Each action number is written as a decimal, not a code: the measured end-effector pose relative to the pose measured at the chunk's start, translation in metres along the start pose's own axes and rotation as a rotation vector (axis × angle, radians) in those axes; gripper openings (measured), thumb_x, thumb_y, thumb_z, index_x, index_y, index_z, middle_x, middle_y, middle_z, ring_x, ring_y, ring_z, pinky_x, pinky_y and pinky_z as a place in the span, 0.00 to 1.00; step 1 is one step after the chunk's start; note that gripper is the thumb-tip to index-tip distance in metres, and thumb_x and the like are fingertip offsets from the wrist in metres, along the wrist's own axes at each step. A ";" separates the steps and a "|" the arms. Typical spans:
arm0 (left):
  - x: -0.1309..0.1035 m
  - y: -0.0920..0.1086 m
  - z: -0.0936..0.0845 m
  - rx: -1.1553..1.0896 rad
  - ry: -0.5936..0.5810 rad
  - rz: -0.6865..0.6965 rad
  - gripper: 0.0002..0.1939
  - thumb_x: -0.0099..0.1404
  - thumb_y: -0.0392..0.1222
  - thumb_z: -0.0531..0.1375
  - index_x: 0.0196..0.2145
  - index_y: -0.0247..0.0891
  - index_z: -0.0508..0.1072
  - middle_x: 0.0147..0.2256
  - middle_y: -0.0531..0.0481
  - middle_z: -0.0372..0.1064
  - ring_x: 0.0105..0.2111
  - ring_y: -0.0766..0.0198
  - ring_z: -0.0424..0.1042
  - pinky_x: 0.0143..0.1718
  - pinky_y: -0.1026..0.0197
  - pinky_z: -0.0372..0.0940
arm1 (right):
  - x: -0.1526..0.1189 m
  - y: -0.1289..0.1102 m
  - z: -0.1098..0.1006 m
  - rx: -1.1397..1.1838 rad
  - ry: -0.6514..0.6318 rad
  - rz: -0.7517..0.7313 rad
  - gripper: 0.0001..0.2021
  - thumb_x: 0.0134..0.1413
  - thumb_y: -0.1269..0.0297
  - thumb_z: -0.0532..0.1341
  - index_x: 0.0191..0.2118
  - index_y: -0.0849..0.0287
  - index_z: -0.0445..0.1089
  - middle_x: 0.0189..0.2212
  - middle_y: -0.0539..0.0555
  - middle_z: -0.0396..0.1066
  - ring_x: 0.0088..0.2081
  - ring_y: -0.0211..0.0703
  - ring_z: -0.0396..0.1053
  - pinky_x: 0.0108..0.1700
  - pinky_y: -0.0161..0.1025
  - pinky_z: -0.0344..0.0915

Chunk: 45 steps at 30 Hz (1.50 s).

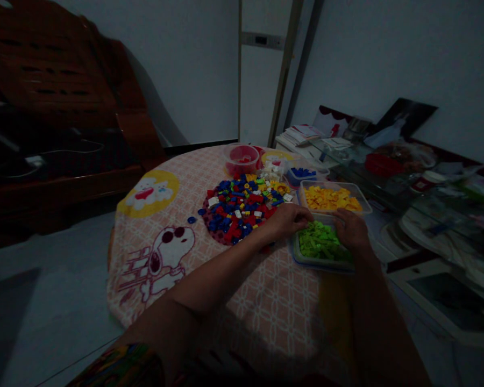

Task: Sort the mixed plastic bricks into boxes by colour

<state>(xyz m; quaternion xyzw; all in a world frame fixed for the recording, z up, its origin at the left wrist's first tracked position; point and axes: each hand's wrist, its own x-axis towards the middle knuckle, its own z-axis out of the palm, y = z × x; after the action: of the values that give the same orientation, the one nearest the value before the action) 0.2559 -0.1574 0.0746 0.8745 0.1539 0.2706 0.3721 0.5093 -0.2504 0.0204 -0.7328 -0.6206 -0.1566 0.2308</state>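
Note:
A clear box of green bricks (322, 242) stands at the table's right side. Over its left rim is my left hand (292, 219), fingers curled and pressed together; whatever they hold is too small to make out. My right hand (350, 228) rests at the box's back right edge, its thumb and fingers by the rim, near the box of yellow bricks (331, 198) just behind. Left of my left hand lies a mixed pile of bricks (242, 207) in red, blue, yellow and white on a dark red round mat.
Behind the pile stand a round tub with red pieces (241, 159), white bricks (272, 171) and a box of blue bricks (302, 172). A cluttered glass-topped table (347, 153) is at the right, a wooden bench (64, 107) at the left.

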 end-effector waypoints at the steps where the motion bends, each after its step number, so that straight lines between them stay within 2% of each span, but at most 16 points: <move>1: 0.000 0.000 0.000 0.018 -0.004 0.002 0.11 0.59 0.33 0.62 0.40 0.33 0.80 0.30 0.49 0.77 0.31 0.67 0.73 0.36 0.66 0.65 | 0.000 0.000 0.000 0.003 0.003 0.002 0.18 0.57 0.63 0.52 0.44 0.62 0.77 0.48 0.67 0.76 0.51 0.62 0.72 0.55 0.60 0.67; 4: 0.003 -0.004 -0.013 0.095 0.036 -0.004 0.13 0.59 0.34 0.62 0.42 0.36 0.80 0.35 0.49 0.78 0.34 0.65 0.74 0.38 0.65 0.66 | 0.000 0.001 0.000 0.007 -0.001 0.012 0.18 0.56 0.62 0.52 0.43 0.62 0.77 0.48 0.67 0.75 0.51 0.62 0.72 0.55 0.61 0.67; 7: 0.002 -0.015 -0.046 0.231 0.146 -0.072 0.14 0.60 0.35 0.61 0.44 0.38 0.79 0.40 0.48 0.78 0.38 0.63 0.75 0.42 0.63 0.67 | 0.000 0.000 0.000 0.010 -0.012 0.017 0.18 0.56 0.63 0.52 0.43 0.63 0.77 0.48 0.67 0.75 0.51 0.61 0.72 0.56 0.60 0.67; 13: -0.028 -0.064 -0.134 0.656 0.384 -0.492 0.16 0.61 0.38 0.60 0.45 0.35 0.80 0.43 0.43 0.78 0.45 0.55 0.75 0.49 0.58 0.66 | 0.000 -0.003 -0.002 0.007 -0.002 0.006 0.18 0.57 0.63 0.52 0.44 0.62 0.77 0.48 0.66 0.76 0.52 0.60 0.71 0.56 0.59 0.67; 15: -0.044 -0.082 -0.152 0.711 0.438 -0.637 0.17 0.62 0.40 0.59 0.47 0.36 0.79 0.43 0.43 0.78 0.46 0.54 0.75 0.48 0.59 0.66 | 0.000 -0.003 -0.003 0.006 -0.008 0.001 0.18 0.57 0.63 0.52 0.44 0.61 0.77 0.48 0.65 0.76 0.52 0.60 0.71 0.56 0.58 0.67; 17: -0.057 -0.098 -0.162 0.705 0.423 -0.755 0.16 0.62 0.41 0.59 0.45 0.37 0.80 0.42 0.44 0.79 0.44 0.55 0.75 0.45 0.61 0.66 | 0.000 -0.003 -0.004 0.001 -0.018 -0.001 0.18 0.57 0.64 0.52 0.44 0.61 0.77 0.48 0.65 0.76 0.52 0.60 0.71 0.56 0.58 0.67; 20: -0.065 -0.116 -0.163 0.652 0.323 -0.846 0.13 0.60 0.41 0.61 0.41 0.38 0.81 0.38 0.45 0.80 0.39 0.58 0.76 0.40 0.63 0.66 | 0.000 -0.004 -0.005 -0.019 -0.038 0.007 0.18 0.58 0.65 0.52 0.44 0.62 0.77 0.48 0.66 0.76 0.52 0.60 0.71 0.56 0.57 0.67; 23: -0.064 -0.124 -0.160 0.599 0.252 -0.829 0.10 0.57 0.40 0.63 0.37 0.39 0.82 0.35 0.48 0.80 0.36 0.60 0.76 0.36 0.66 0.65 | 0.000 -0.006 -0.006 -0.042 -0.040 0.021 0.18 0.58 0.65 0.52 0.45 0.62 0.77 0.49 0.65 0.75 0.52 0.58 0.72 0.56 0.56 0.67; 28: -0.063 -0.119 -0.158 0.398 0.142 -0.748 0.09 0.50 0.41 0.66 0.31 0.40 0.82 0.26 0.53 0.77 0.29 0.63 0.74 0.30 0.68 0.64 | 0.000 -0.005 -0.006 -0.050 -0.058 0.036 0.17 0.59 0.66 0.53 0.47 0.62 0.76 0.51 0.64 0.75 0.53 0.57 0.71 0.58 0.55 0.67; 31: -0.063 -0.113 -0.157 0.282 0.039 -0.701 0.09 0.51 0.43 0.65 0.31 0.39 0.82 0.24 0.53 0.76 0.26 0.64 0.73 0.27 0.68 0.64 | 0.000 -0.003 -0.005 -0.034 -0.070 0.035 0.17 0.59 0.66 0.53 0.46 0.62 0.77 0.51 0.65 0.75 0.54 0.59 0.71 0.58 0.57 0.66; 32: -0.063 -0.111 -0.157 0.265 0.051 -0.704 0.10 0.53 0.43 0.63 0.32 0.38 0.82 0.24 0.53 0.76 0.26 0.64 0.73 0.27 0.68 0.64 | 0.000 -0.003 -0.005 -0.026 -0.069 0.034 0.17 0.59 0.66 0.53 0.46 0.62 0.77 0.51 0.66 0.75 0.54 0.59 0.71 0.58 0.58 0.66; 34: -0.061 -0.110 -0.157 0.307 0.169 -0.732 0.13 0.56 0.43 0.61 0.37 0.37 0.82 0.25 0.51 0.77 0.26 0.64 0.73 0.28 0.67 0.65 | 0.000 -0.004 -0.006 -0.019 -0.060 0.033 0.17 0.59 0.66 0.53 0.46 0.62 0.77 0.51 0.66 0.75 0.54 0.60 0.71 0.58 0.59 0.66; 37: -0.059 -0.114 -0.160 0.488 0.388 -0.753 0.15 0.57 0.40 0.60 0.41 0.37 0.81 0.32 0.49 0.79 0.33 0.62 0.76 0.36 0.66 0.67 | 0.000 -0.005 -0.006 -0.025 -0.054 0.023 0.18 0.60 0.66 0.52 0.47 0.62 0.77 0.50 0.66 0.75 0.53 0.60 0.71 0.58 0.59 0.66; 39: -0.060 -0.120 -0.160 0.577 0.448 -0.754 0.16 0.58 0.39 0.60 0.43 0.38 0.81 0.37 0.48 0.80 0.38 0.60 0.76 0.41 0.65 0.67 | 0.000 -0.006 -0.007 -0.029 -0.057 0.019 0.18 0.59 0.66 0.52 0.47 0.62 0.77 0.50 0.66 0.75 0.53 0.59 0.71 0.57 0.58 0.66; 41: -0.061 -0.126 -0.156 0.604 0.416 -0.766 0.16 0.58 0.39 0.60 0.44 0.39 0.81 0.40 0.48 0.80 0.40 0.60 0.76 0.42 0.65 0.66 | 0.000 -0.006 -0.008 -0.028 -0.055 0.022 0.18 0.59 0.65 0.52 0.46 0.62 0.77 0.50 0.65 0.75 0.53 0.59 0.71 0.57 0.57 0.66; 45: -0.061 -0.130 -0.145 0.657 0.263 -0.793 0.17 0.56 0.40 0.62 0.44 0.41 0.81 0.41 0.47 0.79 0.41 0.57 0.76 0.40 0.64 0.66 | 0.000 -0.004 -0.007 -0.011 -0.043 0.019 0.18 0.58 0.63 0.52 0.45 0.61 0.77 0.49 0.65 0.75 0.53 0.59 0.71 0.56 0.58 0.67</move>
<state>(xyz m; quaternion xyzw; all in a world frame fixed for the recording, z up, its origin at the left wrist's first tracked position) 0.1130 -0.0158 0.0405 0.7782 0.5949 0.1540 0.1296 0.5058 -0.2535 0.0268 -0.7432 -0.6174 -0.1421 0.2151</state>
